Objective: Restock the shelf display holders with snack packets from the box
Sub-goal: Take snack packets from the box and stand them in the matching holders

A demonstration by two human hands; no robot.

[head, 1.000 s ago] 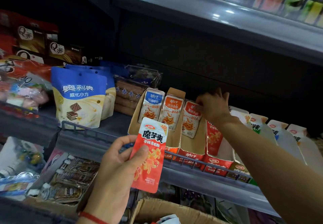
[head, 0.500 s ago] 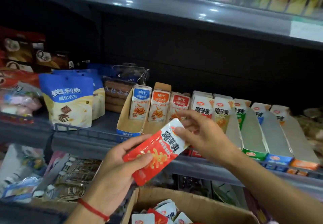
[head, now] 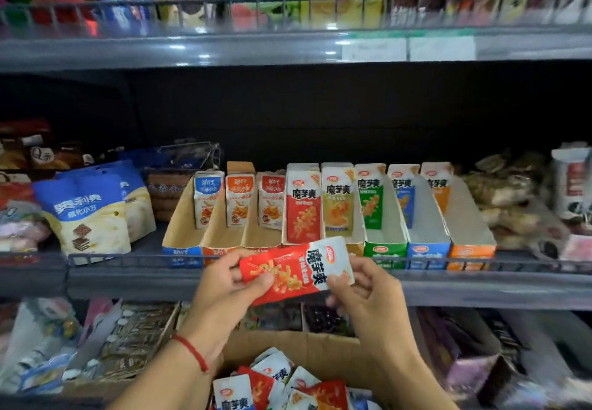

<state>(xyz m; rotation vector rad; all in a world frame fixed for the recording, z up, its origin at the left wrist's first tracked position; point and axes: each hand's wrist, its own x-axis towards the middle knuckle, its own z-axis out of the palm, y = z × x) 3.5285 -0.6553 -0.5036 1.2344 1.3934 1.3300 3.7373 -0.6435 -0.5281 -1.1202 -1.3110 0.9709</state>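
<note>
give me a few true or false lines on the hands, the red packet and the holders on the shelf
1. Both the left hand and the right hand hold the red packet. True.
2. The red packet stands upright. False: it lies roughly sideways.
3. The green holder is packed full to its front. False: packets show only at its back.
4. The cardboard box below holds more packets. True.
5. A red cord circles the right wrist. False: the left wrist.

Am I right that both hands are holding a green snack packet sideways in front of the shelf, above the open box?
Not quite: the packet is red, not green, as the head view shows. The rest holds: the left hand and right hand both grip it, turned sideways, before the shelf and above the open box.
</note>
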